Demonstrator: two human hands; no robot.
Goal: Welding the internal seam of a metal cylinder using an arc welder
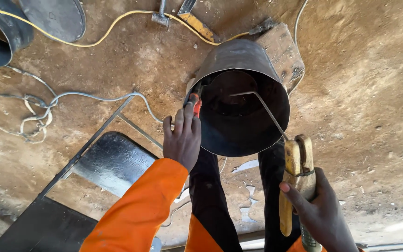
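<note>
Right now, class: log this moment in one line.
left hand: grips red-handled pliers on metal cylinder rim | right hand: holds electrode holder

A single head-worn camera looks steeply down from close above the person's own hands, facing the dirt floor (364, 84) ahead of their legs.

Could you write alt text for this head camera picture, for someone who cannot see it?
Seen from above, a person's left hand grips a red-handled tool at the rim of a dark metal cylinder, while the right hand holds a yellow electrode holder whose bent welding rod reaches inside. Cables lie on the dirt ground.
</note>
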